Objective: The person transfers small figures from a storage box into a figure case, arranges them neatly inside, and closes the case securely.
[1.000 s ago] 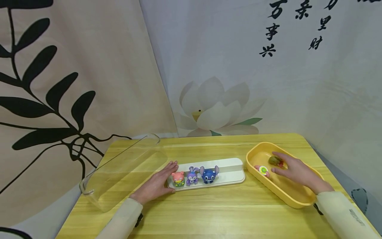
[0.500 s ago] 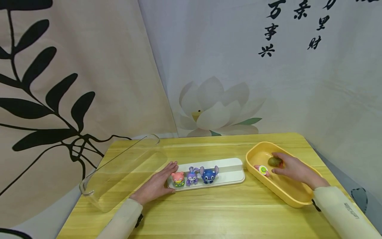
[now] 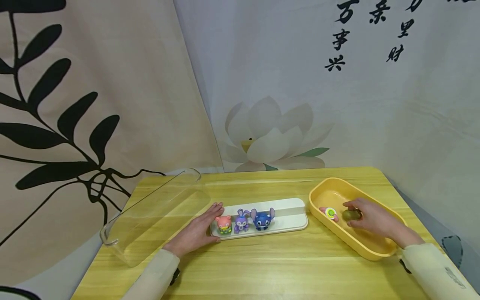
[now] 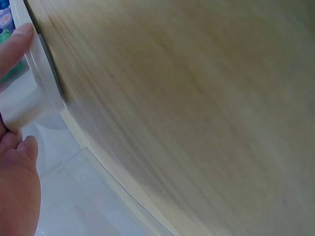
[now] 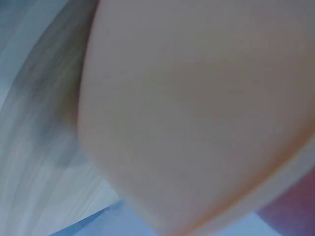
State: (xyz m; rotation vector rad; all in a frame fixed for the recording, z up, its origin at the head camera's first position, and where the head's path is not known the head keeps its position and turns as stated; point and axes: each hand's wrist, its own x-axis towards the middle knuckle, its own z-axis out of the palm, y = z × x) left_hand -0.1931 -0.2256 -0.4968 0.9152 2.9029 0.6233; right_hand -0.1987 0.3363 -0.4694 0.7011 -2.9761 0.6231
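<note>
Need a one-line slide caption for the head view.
Left hand holds the end of a white tray bearing three figurines; right hand pinches an olive toy at a yellow bin.

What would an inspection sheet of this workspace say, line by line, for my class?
Surface: yellow wood-grained table.
Job's things: white tray bearing pink figure, purple figure, blue figure; clear cover to its left; yellow bin with pink toy and olive toy.
Clutter: nothing seen beyond these.
Hands: left hand holds white tray's left end; right hand grips olive toy.
Cables: none certain; black curve at lower left unclear.
Surroundings: pale backdrop with plant, flower, characters.
</note>
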